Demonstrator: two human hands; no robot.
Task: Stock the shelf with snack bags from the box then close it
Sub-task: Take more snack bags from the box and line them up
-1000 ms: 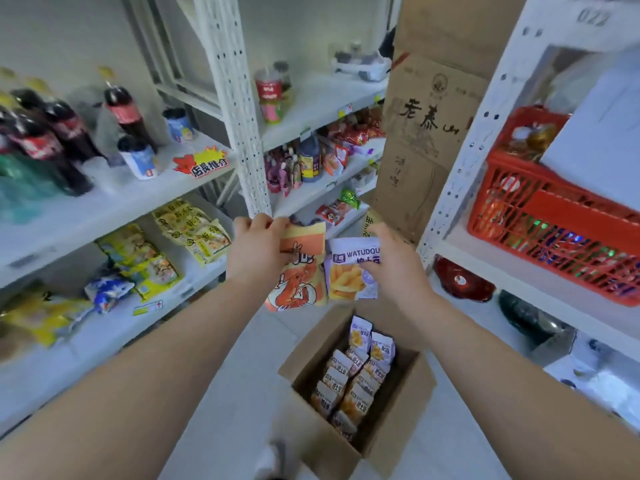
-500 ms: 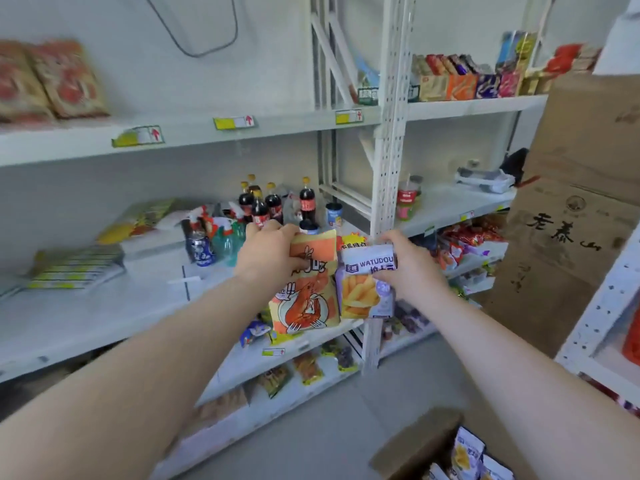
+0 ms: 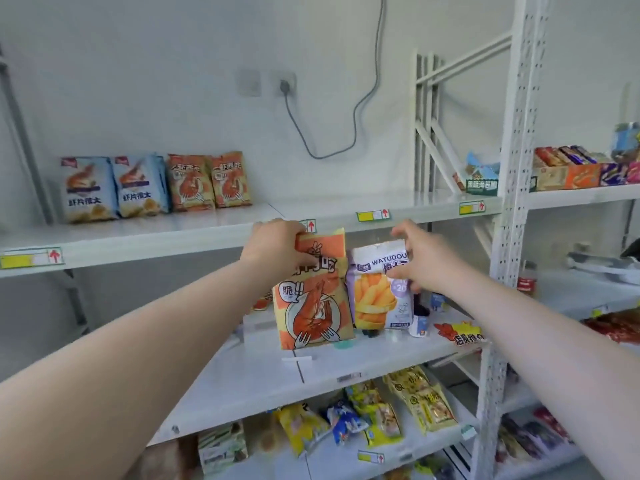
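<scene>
Up at ten o'clock from the hands, blue shrimp-chip bags (image 3: 114,188) and orange shrimp bags (image 3: 211,181) stand upright on the upper shelf (image 3: 207,233). The left hand (image 3: 273,244) has its grip curled over the top edge of an orange snack bag (image 3: 311,306), held upright just below that shelf's front lip. Touching it at three o'clock is a white-and-purple fries bag (image 3: 381,299). The right hand (image 3: 419,258) pinches its upper right corner, grip closed between thumb and fingers.
</scene>
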